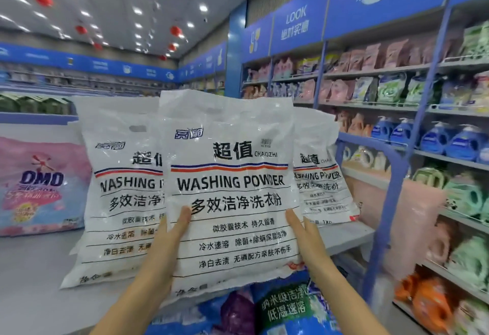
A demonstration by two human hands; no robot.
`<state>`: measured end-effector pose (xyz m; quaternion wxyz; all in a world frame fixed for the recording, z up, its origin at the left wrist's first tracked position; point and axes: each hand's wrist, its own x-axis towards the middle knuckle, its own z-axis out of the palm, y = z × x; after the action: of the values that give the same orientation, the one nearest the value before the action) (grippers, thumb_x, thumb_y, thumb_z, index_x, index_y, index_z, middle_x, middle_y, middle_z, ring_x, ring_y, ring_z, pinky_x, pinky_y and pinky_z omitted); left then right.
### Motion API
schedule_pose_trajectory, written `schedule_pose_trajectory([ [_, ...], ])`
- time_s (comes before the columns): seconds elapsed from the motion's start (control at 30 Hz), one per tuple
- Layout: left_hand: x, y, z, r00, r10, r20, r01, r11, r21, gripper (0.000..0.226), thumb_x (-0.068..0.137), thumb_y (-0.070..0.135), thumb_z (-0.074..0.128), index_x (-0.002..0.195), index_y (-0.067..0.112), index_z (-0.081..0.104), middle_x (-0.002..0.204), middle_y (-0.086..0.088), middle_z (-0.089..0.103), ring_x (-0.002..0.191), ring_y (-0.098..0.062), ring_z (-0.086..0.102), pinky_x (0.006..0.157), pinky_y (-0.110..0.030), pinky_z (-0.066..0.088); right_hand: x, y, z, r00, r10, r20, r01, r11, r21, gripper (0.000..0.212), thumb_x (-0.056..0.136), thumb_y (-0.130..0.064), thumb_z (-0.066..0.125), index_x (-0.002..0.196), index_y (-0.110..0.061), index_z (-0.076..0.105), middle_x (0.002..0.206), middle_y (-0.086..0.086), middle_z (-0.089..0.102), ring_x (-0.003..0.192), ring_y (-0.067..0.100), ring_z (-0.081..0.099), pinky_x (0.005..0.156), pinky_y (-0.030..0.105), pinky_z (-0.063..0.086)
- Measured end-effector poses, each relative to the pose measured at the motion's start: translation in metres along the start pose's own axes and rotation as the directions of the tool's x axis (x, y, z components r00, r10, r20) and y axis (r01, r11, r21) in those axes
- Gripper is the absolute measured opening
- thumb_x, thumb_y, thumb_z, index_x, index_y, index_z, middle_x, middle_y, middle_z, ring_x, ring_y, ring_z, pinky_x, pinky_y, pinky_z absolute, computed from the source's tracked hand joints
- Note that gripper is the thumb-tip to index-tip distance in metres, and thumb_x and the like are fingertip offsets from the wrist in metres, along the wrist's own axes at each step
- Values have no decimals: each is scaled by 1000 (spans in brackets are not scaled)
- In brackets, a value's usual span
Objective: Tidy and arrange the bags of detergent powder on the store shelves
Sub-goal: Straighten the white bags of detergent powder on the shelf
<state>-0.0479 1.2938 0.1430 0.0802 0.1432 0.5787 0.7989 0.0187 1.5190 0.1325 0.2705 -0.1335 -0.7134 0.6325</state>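
Centre bag (pixel 230 189) before left bag (pixel 119 202) and right bag (pixel 322 183)

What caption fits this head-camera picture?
Left hand and right hand hold a washing powder bag up at the shelf.

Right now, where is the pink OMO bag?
The pink OMO bag stands at the far left of the head view on the grey shelf top, right beside the leftmost white washing powder bag; the held white washing powder bag is further right.
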Motion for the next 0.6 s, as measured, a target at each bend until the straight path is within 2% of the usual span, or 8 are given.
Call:
schedule_pose_trajectory([
  [0.07, 9, -4, 27, 1000, -13, -21, 13, 1000, 1, 72, 88, 50, 47, 150, 23, 20, 154, 3, 23, 142, -22, 20, 113, -45, 18, 15, -4, -18, 1000, -2, 19, 2, 1000, -9, 15, 97, -34, 42, 104, -21, 44, 93, -11, 49, 79, -4, 45, 71, 10, 37],
  [0.17, 22, -16, 53, 996, 0, -92, 7, 997, 83, 80, 84, 57, 49, 150, 24, 18, 154, 7, 21, 142, -21, 19, 112, -44, 22, 51, 17, -43, 1000, -2, 5, 2, 1000, -10, 56, 95, -45, 40, 140, -11, 36, 143, 1, 39, 130, 19, 37, 101, 22, 27],
  [0.23, 35, -29, 61, 990, 27, -135, -13, 994, 107, 88, 77, 67, 55, 148, 25, 23, 144, 12, 29, 140, -24, 25, 111, -48, 26, 68, 35, -52, 999, -38, -2, 38, 999, -12, 63, 94, -48, 39, 144, -11, 31, 149, 3, 32, 136, 18, 29, 106, 28, 24],
  [0.3, 40, -37, 72, 978, 63, -201, -39, 992, 118, 87, 78, 66, 57, 147, 22, 26, 150, 5, 29, 136, -22, 31, 110, -47, 28, 71, 41, -50, 998, -66, 5, 66, 998, -22, 57, 96, -42, 38, 142, -8, 35, 134, 0, 46, 125, 16, 40, 99, 17, 29],
  [0.33, 43, -41, 77, 968, 90, -236, -65, 992, 111, 78, 84, 57, 55, 146, 19, 28, 150, 2, 30, 133, -19, 32, 108, -45, 28, 70, 41, -47, 995, -96, -16, 96, 995, -30, 49, 98, -35, 39, 137, -6, 41, 103, -6, 49, 112, 15, 49, 87, 11, 34],
  [0.43, 49, -48, 92, 925, 186, -332, -139, 977, 160, 62, 89, 49, 52, 141, 18, 38, 144, 1, 37, 131, -18, 34, 105, -42, 31, 73, 39, -42, 977, -208, -39, 203, 973, -106, 18, 99, -22, 40, 105, -26, 56, 91, 20, 61, 96, 40, 55, 73, 27, 41],
  [0.53, 57, -47, 105, 884, 281, -373, -202, 951, 236, 15, 91, 49, 48, 97, 37, 54, 105, 16, 57, 102, -8, 52, 81, -26, 41, 86, 38, -43, 947, -317, -54, 311, 945, -101, 14, 98, -26, 41, 93, -35, 50, 81, 6, 63, 86, 30, 57, 62, 8, 41],
  [0.6, 63, -47, 111, 870, 294, -396, -212, 948, 238, 11, 96, 45, 42, 88, 39, 47, 90, 26, 48, 92, 0, 48, 81, -24, 35, 98, 41, -44, 930, -363, -62, 354, 927, -128, 17, 95, -44, 41, 99, -34, 54, 87, 24, 63, 84, 37, 58, 64, 16, 44],
])
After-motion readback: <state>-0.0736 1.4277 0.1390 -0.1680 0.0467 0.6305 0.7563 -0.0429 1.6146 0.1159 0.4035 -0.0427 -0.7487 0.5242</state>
